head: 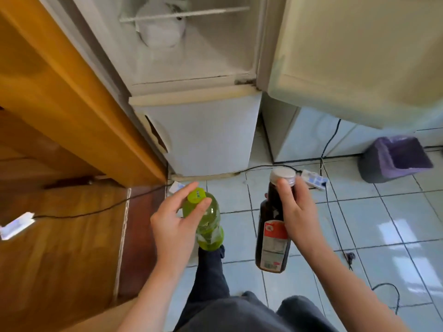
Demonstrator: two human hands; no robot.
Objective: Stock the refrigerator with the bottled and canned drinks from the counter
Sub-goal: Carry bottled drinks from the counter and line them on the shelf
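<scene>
Green bottle (pixel 208 220): clear plastic with a green cap, green drink inside that stops short of the neck; I hold it upright above the floor (pixel 383 224), in front of the fridge (pixel 196 130).
Dark bottle: (pixel 272 238) taller, nearly black drink inside, pale cap, red and white label; it tilts a little, just right of the green one and not touching it.
Fridge: upper compartment open, its door (pixel 354 56) swung out to my right; a white pot (pixel 160 28) sits inside behind a wire rack (pixel 184 13), too blurred to tell what is in it.
Bin (pixel 395 159): on the floor to the right, lined with a purple bag; I cannot see its contents.
Left hand (pixel 171 226): fingers curled round the green bottle's neck, thumb and forefinger up by the cap.
Right hand (pixel 297 212): wrapped round the dark bottle's neck and shoulder, fingertips on the cap's edge.
Left side: a wooden cabinet (pixel 60 87) against the fridge.
Floor: a power strip (pixel 314 179) and black cables beyond the bottles.
</scene>
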